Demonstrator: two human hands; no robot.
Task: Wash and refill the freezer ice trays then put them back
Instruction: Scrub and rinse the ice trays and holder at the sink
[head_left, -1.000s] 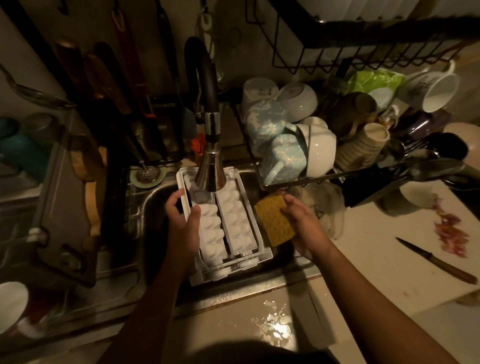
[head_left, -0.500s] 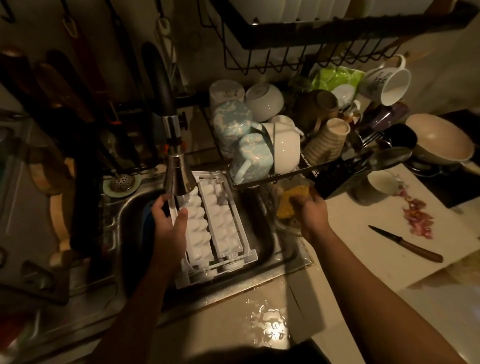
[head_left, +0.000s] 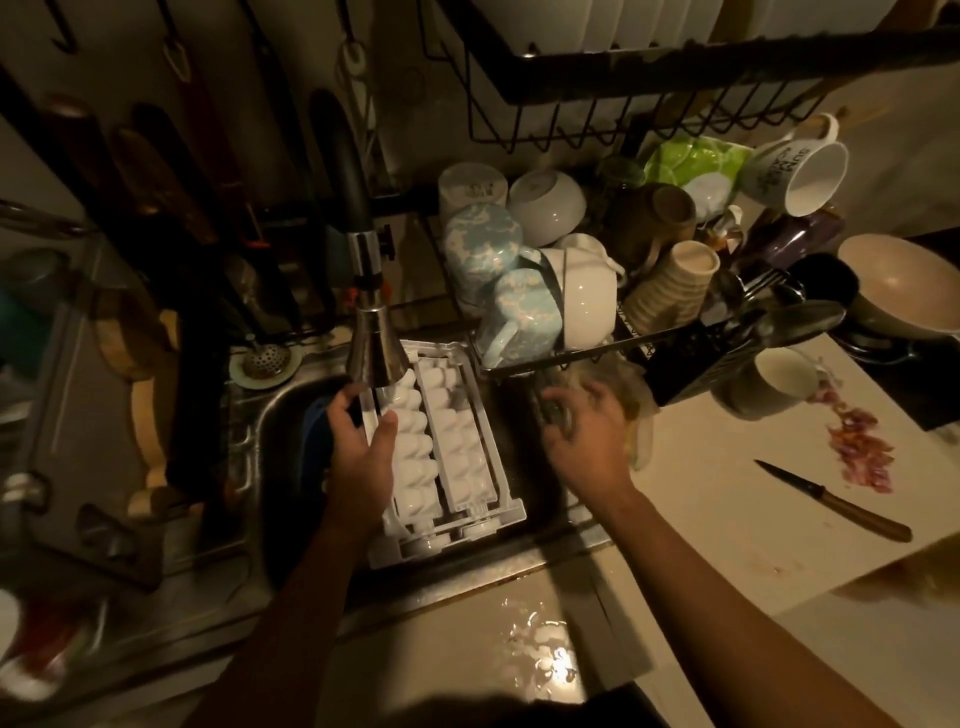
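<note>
The sink (head_left: 283, 415) holds the white ice tray (head_left: 460, 447), which leans with its far end under the faucet (head_left: 376, 348). A rack (head_left: 563, 357) full of cups stands just right of it. The left hand (head_left: 358, 452) grips the tray's left edge. The right hand (head_left: 587, 436) is apart from it, at the sink's right side, blurred, so its grip cannot be told. A knife (head_left: 836, 501) lies on the counter.

ice tray (head_left: 457, 441): white plastic, seen glossy and smooth | faucet nozzle (head_left: 375, 345): metal, polished to a mirror shine | sink (head_left: 244, 457): steel, dully brushed | knife (head_left: 831, 500): handle seen as matt wood | mug (head_left: 589, 296): white ceramic, smoothly glazed
</note>
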